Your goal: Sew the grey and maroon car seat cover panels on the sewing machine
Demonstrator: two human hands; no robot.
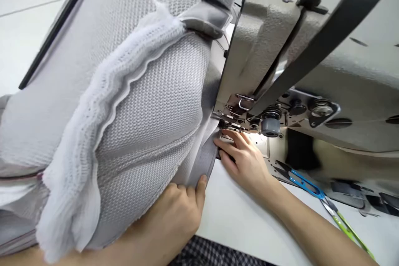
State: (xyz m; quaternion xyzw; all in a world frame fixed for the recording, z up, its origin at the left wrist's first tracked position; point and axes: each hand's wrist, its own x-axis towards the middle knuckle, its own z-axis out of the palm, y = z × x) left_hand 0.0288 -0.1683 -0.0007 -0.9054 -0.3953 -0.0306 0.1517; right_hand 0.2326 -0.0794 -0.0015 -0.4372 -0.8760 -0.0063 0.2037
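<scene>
A big bundle of grey mesh fabric with a frayed white edge fills the left and middle of the view. My left hand grips its lower edge from below, fingers curled into the cloth. My right hand lies on the white table, its fingertips pressing the fabric's seam edge right beside the presser foot of a beige sewing machine. The needle area is partly hidden by the fabric and my fingers.
Blue-handled thread snips and a green-handled tool lie on the white table to the right of my right forearm. Two black straps cross in front of the machine. Checked cloth shows at the bottom edge.
</scene>
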